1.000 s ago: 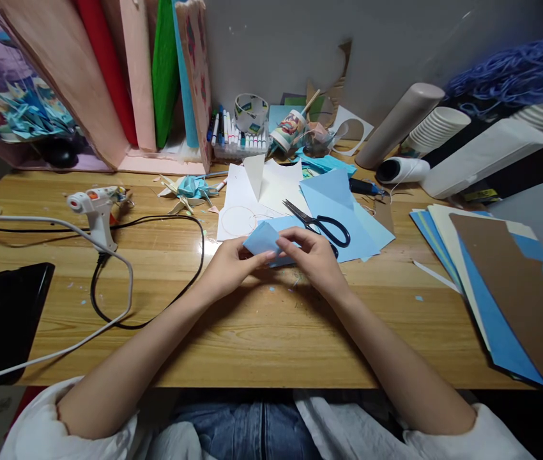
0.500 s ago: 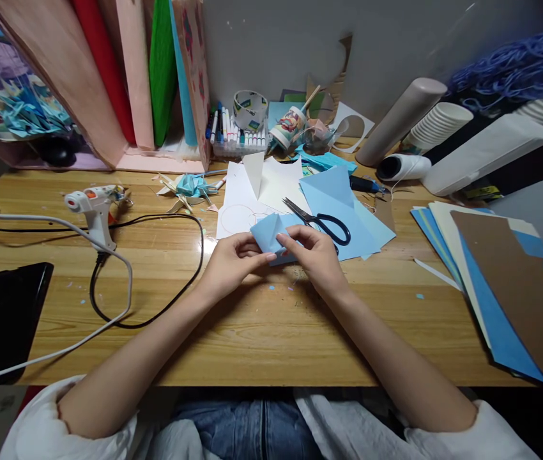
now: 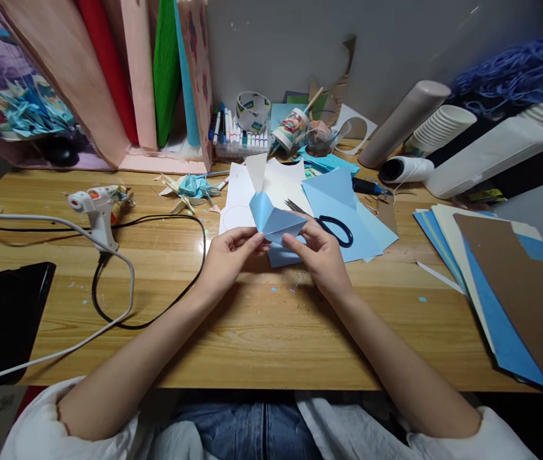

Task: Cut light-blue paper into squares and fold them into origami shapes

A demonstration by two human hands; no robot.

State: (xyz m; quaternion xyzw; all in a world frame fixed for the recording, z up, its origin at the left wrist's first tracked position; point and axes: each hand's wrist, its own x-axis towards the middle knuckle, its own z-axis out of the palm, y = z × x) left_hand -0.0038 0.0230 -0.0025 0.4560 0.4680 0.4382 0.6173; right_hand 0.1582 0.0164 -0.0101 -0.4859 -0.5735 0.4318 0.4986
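Observation:
A folded piece of light blue paper (image 3: 275, 222) is held between my two hands above the table's middle. My left hand (image 3: 226, 259) pinches its left lower edge between thumb and fingers. With thumb and fingertips, my right hand (image 3: 322, 259) grips the lower right part. One flap stands up at the left and the paper's creases are spread. Just behind my right hand lie scissors (image 3: 335, 230) with black handles, on light blue paper sheets (image 3: 341, 198). White paper (image 3: 239, 191) with a drawn curve lies behind the folded piece.
At the left are a glue gun (image 3: 99, 214), looping cables (image 3: 130, 281) and a black phone (image 3: 6, 319). Markers (image 3: 233, 131), a tape roll (image 3: 253, 110) and a decorated paper cup (image 3: 290, 128) stand at the back. Stacked coloured sheets (image 3: 515, 287) lie at the right, below paper cups (image 3: 439, 128).
The folded blue paper has been opened out and turned, with a flap now upright and a wide face toward the right. My right hand has shifted its grip to the right side.

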